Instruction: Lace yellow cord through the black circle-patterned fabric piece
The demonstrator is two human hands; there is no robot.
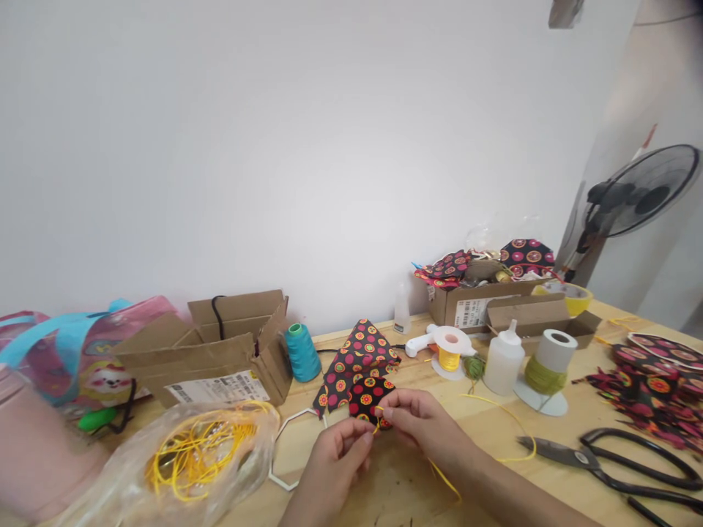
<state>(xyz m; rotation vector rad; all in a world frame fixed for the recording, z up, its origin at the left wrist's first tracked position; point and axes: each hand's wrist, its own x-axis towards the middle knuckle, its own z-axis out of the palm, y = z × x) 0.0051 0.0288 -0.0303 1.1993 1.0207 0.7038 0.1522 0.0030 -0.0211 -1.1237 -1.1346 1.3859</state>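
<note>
My left hand and my right hand meet low in the middle of the head view, above the wooden table. Each pinches a piece of yellow cord, whose loose end trails below my right hand. Just behind my fingers lies dark fabric with a round red and yellow pattern. A taller folded piece of the same patterned fabric is behind it. To the left of the fabric a white octagonal frame lies flat, partly covered by my left hand.
Black-handled scissors lie at right, near fabric scraps. Behind stand a glue bottle, a green cord spool, a yellow cord spool, a teal thread cone and cardboard boxes. A plastic bag of yellow cords lies left.
</note>
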